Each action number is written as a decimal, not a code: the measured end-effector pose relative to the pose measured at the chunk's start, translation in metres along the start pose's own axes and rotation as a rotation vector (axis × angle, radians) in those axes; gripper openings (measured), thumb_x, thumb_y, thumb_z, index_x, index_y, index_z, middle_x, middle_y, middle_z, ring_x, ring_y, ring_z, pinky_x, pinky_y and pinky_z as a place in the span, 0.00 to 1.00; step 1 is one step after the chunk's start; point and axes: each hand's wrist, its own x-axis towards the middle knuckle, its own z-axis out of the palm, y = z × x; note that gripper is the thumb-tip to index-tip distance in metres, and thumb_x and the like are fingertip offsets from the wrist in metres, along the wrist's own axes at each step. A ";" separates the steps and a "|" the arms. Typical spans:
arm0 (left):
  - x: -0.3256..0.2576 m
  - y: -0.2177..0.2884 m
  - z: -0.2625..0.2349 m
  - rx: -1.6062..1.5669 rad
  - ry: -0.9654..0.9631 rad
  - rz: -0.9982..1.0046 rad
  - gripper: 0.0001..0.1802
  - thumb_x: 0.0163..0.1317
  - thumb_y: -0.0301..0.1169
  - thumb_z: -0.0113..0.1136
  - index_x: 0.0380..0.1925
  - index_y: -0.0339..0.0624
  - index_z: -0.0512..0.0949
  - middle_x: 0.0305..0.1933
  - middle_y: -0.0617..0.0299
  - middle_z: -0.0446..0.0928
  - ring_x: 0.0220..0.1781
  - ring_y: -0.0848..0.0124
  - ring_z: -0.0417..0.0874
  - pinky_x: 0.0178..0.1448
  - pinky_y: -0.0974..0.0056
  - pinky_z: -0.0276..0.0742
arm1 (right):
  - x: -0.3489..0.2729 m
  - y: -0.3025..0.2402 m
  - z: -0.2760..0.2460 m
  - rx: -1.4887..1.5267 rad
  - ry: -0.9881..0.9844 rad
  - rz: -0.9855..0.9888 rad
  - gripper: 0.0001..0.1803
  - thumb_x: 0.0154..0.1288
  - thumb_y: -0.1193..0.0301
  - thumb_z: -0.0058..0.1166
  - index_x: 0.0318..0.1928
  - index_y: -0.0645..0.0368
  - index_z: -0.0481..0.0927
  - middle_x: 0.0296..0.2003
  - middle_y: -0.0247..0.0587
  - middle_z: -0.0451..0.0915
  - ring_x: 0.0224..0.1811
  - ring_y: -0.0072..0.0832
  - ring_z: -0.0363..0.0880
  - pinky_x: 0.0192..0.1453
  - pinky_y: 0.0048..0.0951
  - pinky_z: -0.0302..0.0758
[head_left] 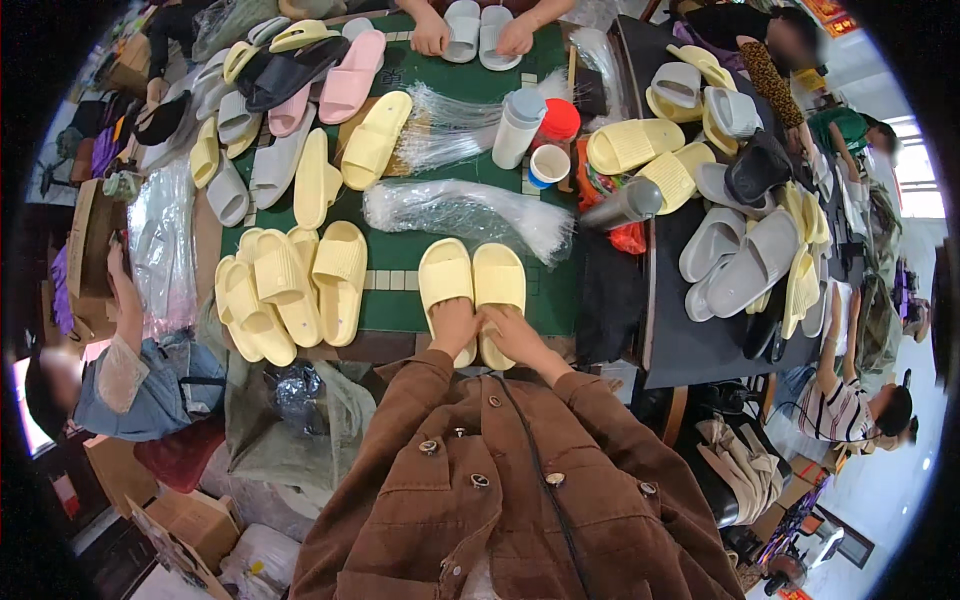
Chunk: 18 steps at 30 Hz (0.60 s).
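A pair of pale yellow slide slippers stands side by side at the table's near edge, toes pointing away from me. My left hand (456, 322) is on the left slipper (445, 268), its fingers curled at the strap's rear opening and partly hidden. Over the footbed of the right slipper (499, 276), my right hand (512, 334) has its fingers bent around the inner side, close to my left hand. Just beyond the pair lies a bundle of clear plastic bags (465, 212). Several more yellow slippers (290, 285) lean together to the left.
A second bag bundle (450, 130), a grey-white bottle (519, 127), a paper cup (548, 166) and a steel flask (622, 204) stand mid-table. Mixed slippers fill a dark table (690, 365) on the right. Across the table, another person's hands (431, 35) touch grey slippers (480, 35).
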 end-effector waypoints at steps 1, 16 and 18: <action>0.004 -0.005 0.002 0.026 0.020 0.042 0.24 0.52 0.49 0.56 0.22 0.34 0.79 0.23 0.48 0.78 0.25 0.54 0.80 0.33 0.52 0.74 | 0.002 -0.008 -0.010 -0.017 -0.035 0.039 0.18 0.57 0.71 0.44 0.50 0.57 0.70 0.44 0.52 0.73 0.47 0.47 0.70 0.50 0.39 0.68; 0.000 -0.003 -0.007 0.088 -0.079 0.102 0.25 0.54 0.51 0.54 0.25 0.36 0.80 0.27 0.49 0.79 0.31 0.56 0.80 0.38 0.55 0.74 | 0.125 0.059 -0.022 0.271 0.263 0.151 0.20 0.56 0.70 0.49 0.52 0.58 0.70 0.40 0.53 0.77 0.40 0.47 0.76 0.44 0.39 0.72; -0.002 -0.004 -0.008 0.081 -0.105 0.079 0.24 0.53 0.50 0.54 0.25 0.36 0.80 0.29 0.49 0.79 0.33 0.56 0.80 0.39 0.55 0.74 | 0.124 0.040 -0.020 0.207 0.163 0.155 0.20 0.55 0.71 0.50 0.51 0.59 0.71 0.43 0.49 0.77 0.40 0.40 0.77 0.44 0.34 0.72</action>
